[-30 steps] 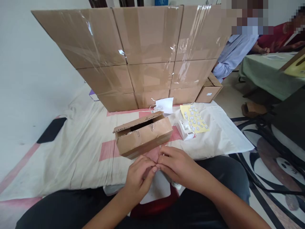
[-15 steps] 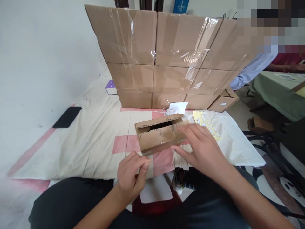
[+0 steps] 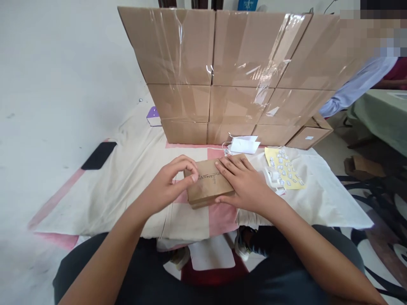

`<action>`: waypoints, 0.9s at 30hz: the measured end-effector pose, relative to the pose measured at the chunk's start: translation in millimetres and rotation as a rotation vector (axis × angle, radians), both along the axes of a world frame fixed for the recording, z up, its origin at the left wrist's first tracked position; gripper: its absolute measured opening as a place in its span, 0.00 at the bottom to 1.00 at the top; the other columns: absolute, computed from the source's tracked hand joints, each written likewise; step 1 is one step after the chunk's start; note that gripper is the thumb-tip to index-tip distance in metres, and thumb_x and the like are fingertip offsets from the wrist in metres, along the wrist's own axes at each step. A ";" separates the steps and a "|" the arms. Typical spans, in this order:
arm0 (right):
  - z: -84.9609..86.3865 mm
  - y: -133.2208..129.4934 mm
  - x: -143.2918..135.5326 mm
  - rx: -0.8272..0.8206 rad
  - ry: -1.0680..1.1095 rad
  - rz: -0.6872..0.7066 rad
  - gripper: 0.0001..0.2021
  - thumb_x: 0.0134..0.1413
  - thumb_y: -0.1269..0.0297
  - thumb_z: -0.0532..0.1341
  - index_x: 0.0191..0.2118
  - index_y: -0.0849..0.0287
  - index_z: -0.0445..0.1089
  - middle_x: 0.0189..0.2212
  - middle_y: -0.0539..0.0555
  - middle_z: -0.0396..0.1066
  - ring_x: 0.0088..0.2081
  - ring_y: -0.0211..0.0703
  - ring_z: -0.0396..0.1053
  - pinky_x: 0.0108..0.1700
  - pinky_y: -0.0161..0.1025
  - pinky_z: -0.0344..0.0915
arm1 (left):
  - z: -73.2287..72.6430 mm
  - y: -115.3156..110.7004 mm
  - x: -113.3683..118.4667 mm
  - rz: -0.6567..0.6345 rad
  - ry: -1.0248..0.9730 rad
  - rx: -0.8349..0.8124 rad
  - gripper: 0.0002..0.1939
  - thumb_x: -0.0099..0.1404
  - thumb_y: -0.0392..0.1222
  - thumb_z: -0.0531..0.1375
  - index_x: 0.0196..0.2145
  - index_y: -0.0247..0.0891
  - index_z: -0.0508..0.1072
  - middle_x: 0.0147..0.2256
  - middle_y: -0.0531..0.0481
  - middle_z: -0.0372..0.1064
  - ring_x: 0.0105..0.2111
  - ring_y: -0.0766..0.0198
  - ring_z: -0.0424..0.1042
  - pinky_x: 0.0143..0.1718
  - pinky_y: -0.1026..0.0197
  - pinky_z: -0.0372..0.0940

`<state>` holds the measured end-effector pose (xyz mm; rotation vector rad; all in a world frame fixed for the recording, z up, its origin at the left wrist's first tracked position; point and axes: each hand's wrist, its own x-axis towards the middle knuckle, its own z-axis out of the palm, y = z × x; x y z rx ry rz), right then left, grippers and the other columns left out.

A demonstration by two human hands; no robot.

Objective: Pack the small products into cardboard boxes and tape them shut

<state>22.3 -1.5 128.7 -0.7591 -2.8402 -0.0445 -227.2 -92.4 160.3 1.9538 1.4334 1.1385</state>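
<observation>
A small brown cardboard box lies on the cloth-covered table in front of me, its top flaps folded down. My right hand rests with spread fingers on the right part of its top, the thumb at the front edge. At the box's left end is my left hand, thumb and forefinger curled close together by the flap seam; whether something small is between them cannot be made out. A white tape dispenser lies right of my right hand, beside a yellow sheet with several small whitish pieces.
Large taped cartons form a wall behind the box. White paper with string lies at their foot. A black phone-like object and a purple box are at left. A person's blue sleeve shows at right.
The box's raised flap has come down and the top is closed. My right hand has settled flat on it, and my left hand has moved up to its left end. The tape dispenser has come into view.
</observation>
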 end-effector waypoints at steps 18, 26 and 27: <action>-5.2 -4.2 -2.0 0.038 0.009 0.001 0.46 0.55 0.38 0.65 0.69 0.66 0.60 0.67 0.68 0.61 0.65 0.71 0.57 0.65 0.66 0.50 | -12.5 42.8 19.0 -0.136 0.470 -0.106 0.10 0.61 0.47 0.64 0.33 0.41 0.67 0.52 0.46 0.68 0.53 0.48 0.65 0.56 0.43 0.59; -5.8 -4.0 -1.8 0.046 0.002 -0.006 0.47 0.55 0.36 0.65 0.69 0.68 0.61 0.67 0.68 0.62 0.66 0.71 0.56 0.64 0.66 0.52 | -13.3 38.7 18.3 -0.059 0.566 -0.110 0.11 0.61 0.50 0.64 0.35 0.41 0.71 0.59 0.45 0.65 0.60 0.43 0.61 0.59 0.39 0.56; -6.0 -4.0 -1.8 0.050 0.001 -0.004 0.46 0.55 0.36 0.65 0.69 0.68 0.61 0.67 0.68 0.62 0.66 0.71 0.56 0.64 0.65 0.52 | -13.5 37.9 18.7 -0.045 0.567 -0.113 0.12 0.61 0.51 0.64 0.39 0.42 0.72 0.60 0.45 0.64 0.61 0.43 0.60 0.60 0.38 0.56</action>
